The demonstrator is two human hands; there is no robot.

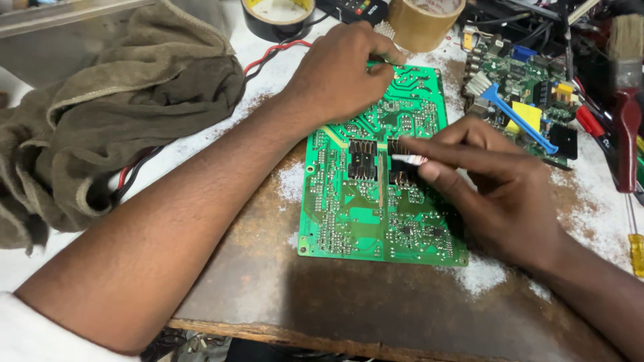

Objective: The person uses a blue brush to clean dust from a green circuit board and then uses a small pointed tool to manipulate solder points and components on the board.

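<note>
A green circuit board [355, 214] lies solder side up on a worn brown table [322, 302]. My left hand [342, 67] presses down on the board's far edge, fingers curled over it. My right hand [496, 181] pinches a small white stick-like tool [409, 159] between thumb and forefinger. Its tip touches the middle of the board beside two dark slotted patches [362, 159].
A crumpled olive cloth [114, 100] covers the left of the table over red and black wires [268, 55]. Black tape [276, 17] and brown tape [424, 20] rolls stand at the back. At right lie a second populated board [530, 100], a blue plastic tool [520, 121], a red-handled brush [627, 100] and a screwdriver [634, 248].
</note>
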